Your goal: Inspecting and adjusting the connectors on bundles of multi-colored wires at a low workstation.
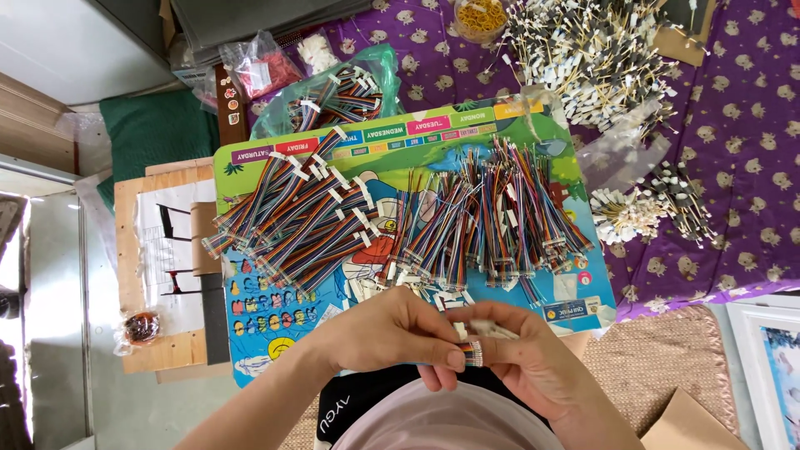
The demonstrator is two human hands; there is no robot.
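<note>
My left hand (392, 333) and my right hand (525, 354) meet near the bottom centre, both pinching one short rainbow ribbon cable (472, 352) with a white connector end. Just beyond them lies a colourful cartoon board (250, 333). On its left part sits a heap of rainbow ribbon cables (292, 217) with white tags. A spread of looser multicoloured wire bundles (492, 217) covers its middle and right. A few small white tags (433, 296) lie on the board close to my fingers.
A green plastic bag of more ribbon cables (337, 96) lies behind the board. White-tipped sticks (592, 50) are piled on a purple patterned cloth (750, 150). A tub of yellow rubber bands (480, 18) stands at the top. A wooden board (158, 250) is at the left.
</note>
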